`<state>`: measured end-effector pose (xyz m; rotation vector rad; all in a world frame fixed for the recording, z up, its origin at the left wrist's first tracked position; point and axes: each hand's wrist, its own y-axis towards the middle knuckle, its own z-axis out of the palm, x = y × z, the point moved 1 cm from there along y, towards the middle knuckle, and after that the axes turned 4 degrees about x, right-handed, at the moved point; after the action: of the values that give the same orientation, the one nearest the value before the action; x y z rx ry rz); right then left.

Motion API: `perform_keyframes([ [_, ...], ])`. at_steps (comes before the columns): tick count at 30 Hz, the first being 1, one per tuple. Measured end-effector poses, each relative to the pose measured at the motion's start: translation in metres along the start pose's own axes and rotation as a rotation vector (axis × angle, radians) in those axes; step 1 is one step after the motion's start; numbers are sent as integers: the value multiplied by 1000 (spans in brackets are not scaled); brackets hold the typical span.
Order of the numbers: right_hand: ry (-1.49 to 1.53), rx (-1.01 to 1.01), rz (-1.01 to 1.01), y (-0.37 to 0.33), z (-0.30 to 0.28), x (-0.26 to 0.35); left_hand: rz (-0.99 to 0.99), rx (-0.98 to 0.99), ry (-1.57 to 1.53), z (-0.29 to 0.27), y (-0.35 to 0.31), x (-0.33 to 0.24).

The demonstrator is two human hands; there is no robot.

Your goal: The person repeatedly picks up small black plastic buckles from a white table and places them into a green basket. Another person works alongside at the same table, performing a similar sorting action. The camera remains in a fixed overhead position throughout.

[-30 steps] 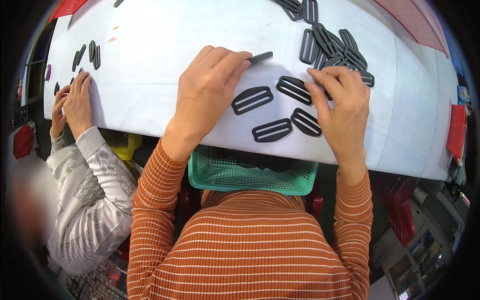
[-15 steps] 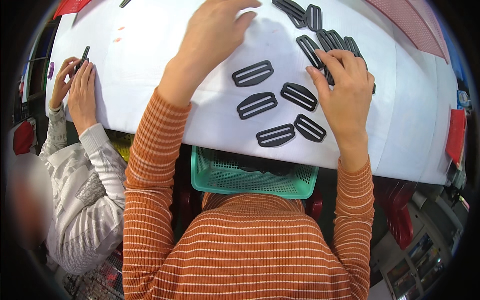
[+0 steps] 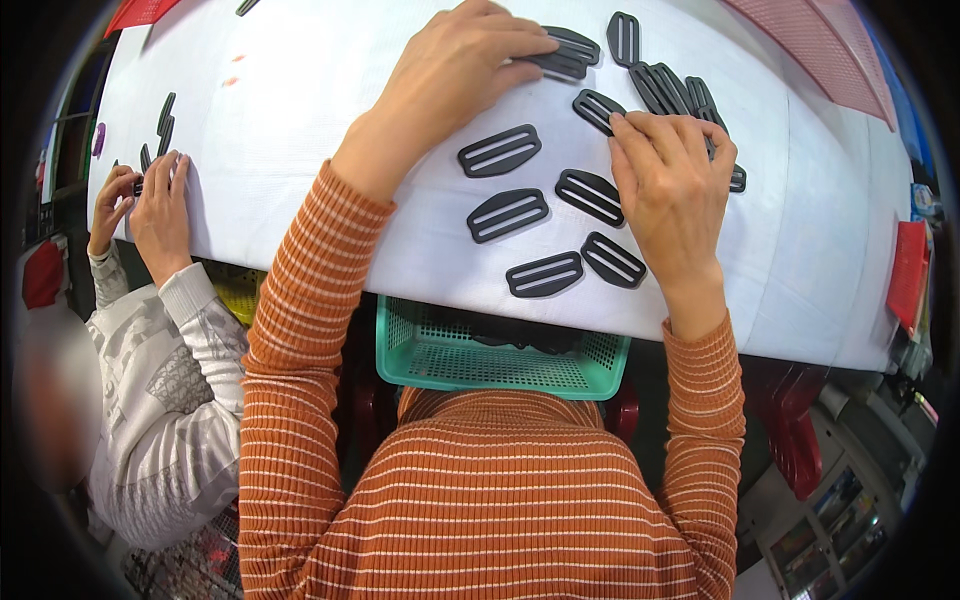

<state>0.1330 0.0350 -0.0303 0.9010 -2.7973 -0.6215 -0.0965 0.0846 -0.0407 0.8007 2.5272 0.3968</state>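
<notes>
Looking down past our orange striped sleeves [image 3: 300, 300], we see a green basket [image 3: 490, 389] nearest us, well below both hands, holding dark things too shadowed to make out. Just past it runs the near edge of the white table [image 3: 800, 260]. On the table, two black buckles [image 3: 545, 275] lie close together, below and left of our right hand. Another buckle [image 3: 590, 197] sits just beside that hand, and two more lie farther left, below our left hand.

Our right hand [image 3: 672, 180] is mostly closed, fingers curled and bunched toward the thumb. Its fingertips meet the right end of a loose buckle [image 3: 594, 106]; we cannot tell whether they grip it. Our left hand [image 3: 455, 65] reaches farther out, with only a narrow gap between thumb and fingers. Its tips are at the left end of some overlapping buckles [image 3: 572, 44], and a firm hold is unclear.

Just beyond our right hand is a buckle pile [image 3: 660, 88]. Well off to the left of our left hand are a co-worker's hands [image 3: 163, 215], and farthest beyond our right hand stands a red basket [image 3: 835, 50].
</notes>
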Motion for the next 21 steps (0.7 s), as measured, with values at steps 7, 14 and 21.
perform_keyframes([
  [7,155,-13,70,-12,-4,-6,-184,-83,-102,-2,-23,-22],
  [14,93,-30,36,-22,-8,-5,-64,-81,50,0,-27,-31],
  [21,328,14,159,-27,-23,1,-164,-127,-49,-14,-61,-48],
])
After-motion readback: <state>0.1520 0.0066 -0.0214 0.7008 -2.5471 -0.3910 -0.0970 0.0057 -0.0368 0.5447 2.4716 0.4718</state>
